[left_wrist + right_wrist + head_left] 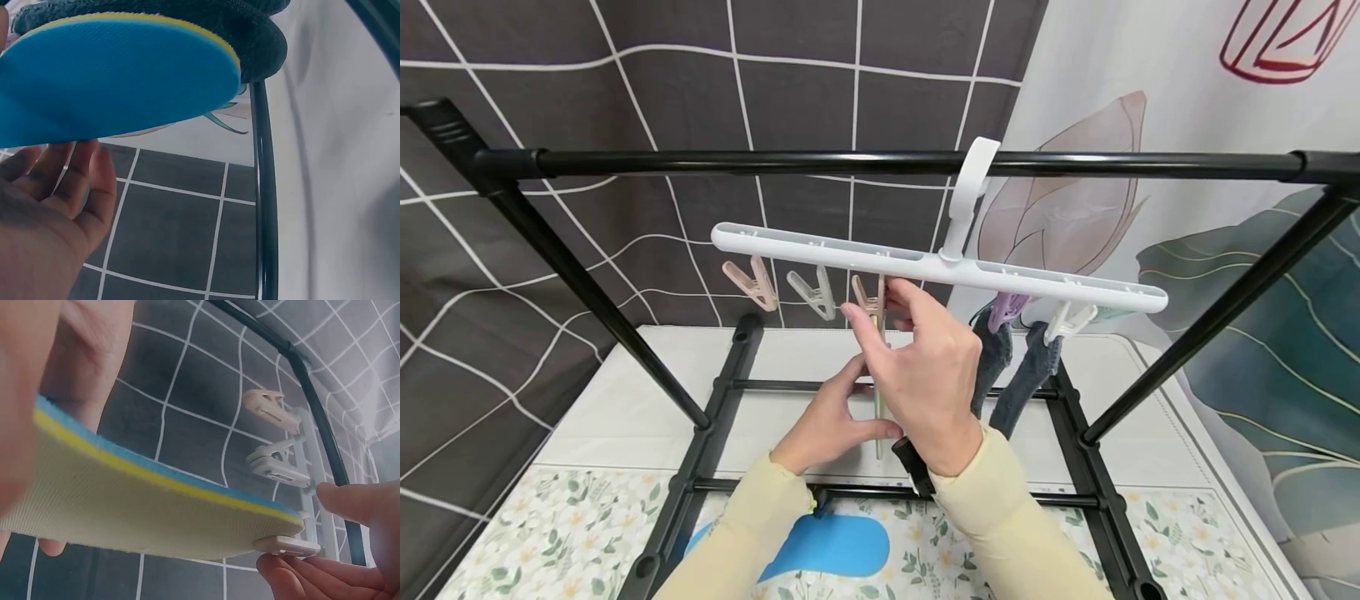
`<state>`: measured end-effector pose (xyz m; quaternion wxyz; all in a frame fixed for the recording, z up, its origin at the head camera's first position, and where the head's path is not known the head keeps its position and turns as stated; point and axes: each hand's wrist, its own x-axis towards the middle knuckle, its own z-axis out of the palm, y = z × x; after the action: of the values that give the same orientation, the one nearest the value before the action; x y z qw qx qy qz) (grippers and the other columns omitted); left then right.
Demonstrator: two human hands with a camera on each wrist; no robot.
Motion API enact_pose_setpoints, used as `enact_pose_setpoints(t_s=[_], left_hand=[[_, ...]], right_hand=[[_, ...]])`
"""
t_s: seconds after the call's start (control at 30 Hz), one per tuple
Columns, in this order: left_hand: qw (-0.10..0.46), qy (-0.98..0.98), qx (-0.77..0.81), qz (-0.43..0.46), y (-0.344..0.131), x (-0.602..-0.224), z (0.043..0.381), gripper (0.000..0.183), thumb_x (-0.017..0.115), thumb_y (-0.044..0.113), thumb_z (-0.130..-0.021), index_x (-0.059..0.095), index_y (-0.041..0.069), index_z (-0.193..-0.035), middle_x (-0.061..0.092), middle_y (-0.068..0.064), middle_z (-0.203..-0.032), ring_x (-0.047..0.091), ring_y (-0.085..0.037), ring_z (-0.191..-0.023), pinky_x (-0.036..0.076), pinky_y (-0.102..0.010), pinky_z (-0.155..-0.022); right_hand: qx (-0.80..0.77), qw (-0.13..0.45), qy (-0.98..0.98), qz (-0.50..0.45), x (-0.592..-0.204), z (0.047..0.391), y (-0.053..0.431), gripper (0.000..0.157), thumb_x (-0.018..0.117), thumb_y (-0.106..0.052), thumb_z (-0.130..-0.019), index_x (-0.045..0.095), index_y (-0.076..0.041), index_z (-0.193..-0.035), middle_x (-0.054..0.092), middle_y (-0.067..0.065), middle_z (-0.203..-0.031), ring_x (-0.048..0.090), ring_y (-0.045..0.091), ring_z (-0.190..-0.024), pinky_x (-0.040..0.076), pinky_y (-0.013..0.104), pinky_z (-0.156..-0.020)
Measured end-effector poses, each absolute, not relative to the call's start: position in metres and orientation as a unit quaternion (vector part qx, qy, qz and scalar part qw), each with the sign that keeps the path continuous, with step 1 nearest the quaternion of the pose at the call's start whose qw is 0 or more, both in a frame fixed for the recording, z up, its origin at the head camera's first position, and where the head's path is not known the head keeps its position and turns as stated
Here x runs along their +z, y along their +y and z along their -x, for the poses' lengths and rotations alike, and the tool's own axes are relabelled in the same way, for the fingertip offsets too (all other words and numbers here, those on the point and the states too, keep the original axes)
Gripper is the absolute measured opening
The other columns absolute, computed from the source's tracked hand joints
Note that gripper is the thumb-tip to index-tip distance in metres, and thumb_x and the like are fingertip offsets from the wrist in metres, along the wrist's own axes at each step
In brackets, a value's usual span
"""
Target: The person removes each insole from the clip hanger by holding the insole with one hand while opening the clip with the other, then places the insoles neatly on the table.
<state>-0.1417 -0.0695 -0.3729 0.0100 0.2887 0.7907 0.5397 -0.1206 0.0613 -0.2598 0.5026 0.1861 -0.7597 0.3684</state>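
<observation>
Left hand [827,421] holds layered insole [150,500] between thumb and fingers, along lower edge. Right hand [928,358]: fingers touch peach clip [284,545] at insole tip, thumb spread slightly apart. White hanger [850,257] just above right fingertips; grey clip [812,292] near, leftward. Dark fuzzy pieces [1028,371] close right of right hand. Free room left of left hand, up to black frame [602,283].
</observation>
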Motion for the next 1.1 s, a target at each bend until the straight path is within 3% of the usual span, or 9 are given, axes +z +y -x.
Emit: enact_pose_setpoints(t_s=[0.3, 0.53, 0.63, 0.73, 0.97, 1.1], left_hand=[[0.023, 0.799, 0.541, -0.263, -0.075, -0.351, 0.122, 0.084, 0.077, 0.019, -0.076, 0.030, 0.016, -0.145, 0.040, 0.002, -0.141, 0.048, -0.015, -0.114, 0.042, -0.038, -0.094], [-0.030, 0.771, 0.552, -0.317, -0.074, -0.351, 0.119, 0.086, 0.060, 0.053, -0.077, 0.032, 0.003, -0.142, 0.044, -0.009, -0.137, 0.046, -0.022, -0.117, 0.043, -0.038, -0.092], [-0.042, 0.763, 0.552, -0.332, -0.074, -0.353, 0.119, 0.086, 0.055, 0.056, -0.079, 0.032, 0.003, -0.142, 0.049, -0.010, -0.131, 0.048, -0.024, -0.113, 0.044, -0.038, -0.091], [-0.039, 0.763, 0.556, -0.328, -0.076, -0.355, 0.119, 0.078, 0.058, 0.049, -0.083, 0.033, 0.003, -0.141, 0.051, -0.011, -0.127, 0.050, -0.024, -0.110, 0.044, -0.041, -0.091], [0.001, 0.769, 0.573, -0.284, -0.079, -0.355, 0.118, 0.062, 0.065, 0.011, -0.087, 0.034, 0.008, -0.141, 0.048, -0.008, -0.131, 0.051, -0.025, -0.110, 0.042, -0.043, -0.094], [0.011, 0.767, 0.582, -0.268, -0.080, -0.353, 0.117, 0.061, 0.063, 0.007, -0.086, 0.034, 0.010, -0.141, 0.047, -0.006, -0.131, 0.051, -0.025, -0.108, 0.041, -0.046, -0.093]], right_hand=[[0.364, 0.498, -0.763, -0.193, -0.257, 0.124, 0.060, 0.029, 0.074, -0.028, -0.079, 0.067, -0.004, -0.093, 0.069, 0.004, -0.080, 0.066, 0.012, -0.069, 0.052, 0.027, -0.062], [0.375, 0.498, -0.759, -0.190, -0.258, 0.129, 0.055, 0.029, 0.074, -0.028, -0.079, 0.067, -0.004, -0.095, 0.069, 0.003, -0.083, 0.065, 0.008, -0.069, 0.052, 0.023, -0.063], [0.378, 0.500, -0.756, -0.188, -0.258, 0.130, 0.056, 0.028, 0.073, -0.026, -0.079, 0.066, -0.003, -0.094, 0.068, 0.003, -0.080, 0.064, 0.009, -0.067, 0.051, 0.021, -0.063], [0.382, 0.497, -0.756, -0.186, -0.259, 0.131, 0.057, 0.026, 0.073, -0.023, -0.080, 0.066, -0.002, -0.094, 0.068, 0.004, -0.079, 0.064, 0.009, -0.065, 0.051, 0.021, -0.062], [0.399, 0.488, -0.753, -0.188, -0.260, 0.132, 0.057, 0.025, 0.072, -0.021, -0.079, 0.066, -0.001, -0.092, 0.067, 0.004, -0.077, 0.063, 0.009, -0.064, 0.051, 0.020, -0.061], [0.409, 0.487, -0.747, -0.192, -0.260, 0.133, 0.057, 0.023, 0.072, -0.020, -0.079, 0.066, -0.001, -0.091, 0.067, 0.004, -0.076, 0.063, 0.008, -0.064, 0.051, 0.020, -0.060]])
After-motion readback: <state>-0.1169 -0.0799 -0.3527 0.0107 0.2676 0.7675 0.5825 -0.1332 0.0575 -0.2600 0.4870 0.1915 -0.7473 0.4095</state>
